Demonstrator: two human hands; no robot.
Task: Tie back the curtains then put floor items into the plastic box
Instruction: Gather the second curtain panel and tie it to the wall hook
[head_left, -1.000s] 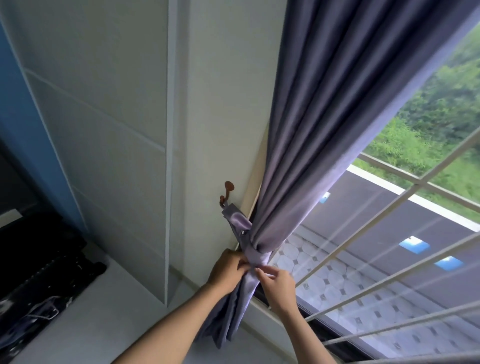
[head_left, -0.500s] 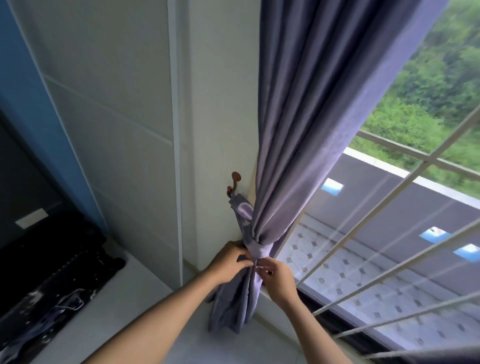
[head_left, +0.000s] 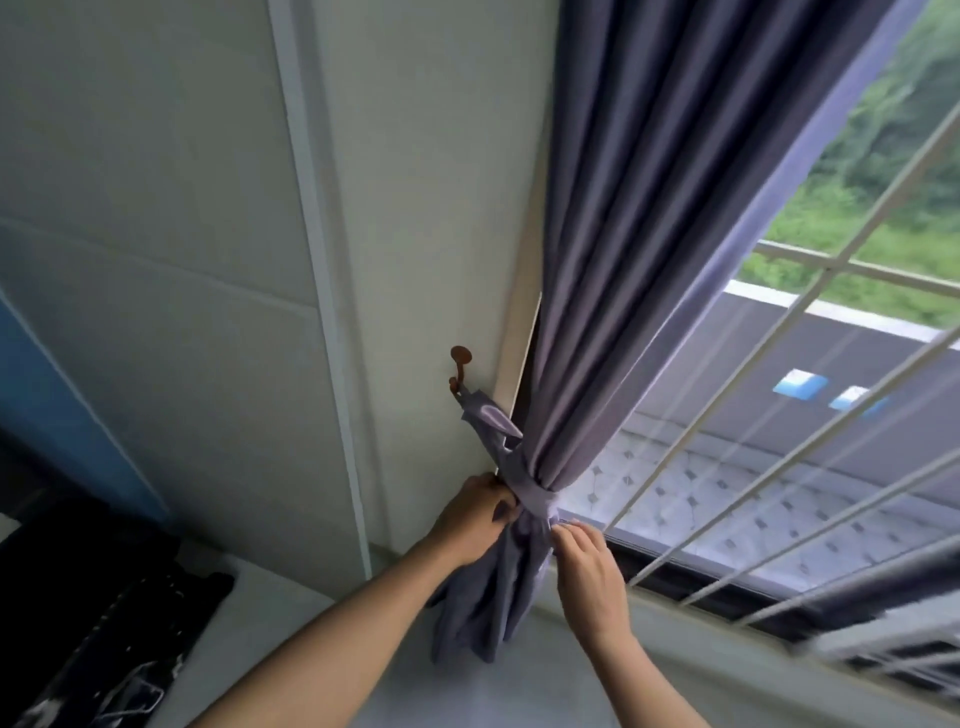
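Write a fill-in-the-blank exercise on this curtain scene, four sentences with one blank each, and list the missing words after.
1. The tie-back band wraps around the gathered purple ____.
2. The band's far end hangs on the brown ____ fixed to the wall.
3. The left hand grips the band, and the right hand pinches fabric just ____ the band.
4. Beyond the glass, white metal ____ cross the window.

Missing words: curtain; hook; below; bars

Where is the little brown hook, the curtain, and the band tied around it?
hook (head_left: 461, 355): head view, on its round top knob.
curtain (head_left: 649, 218): head view, on the hanging folds.
tie-back band (head_left: 535, 500): head view, on the wrapped strip.
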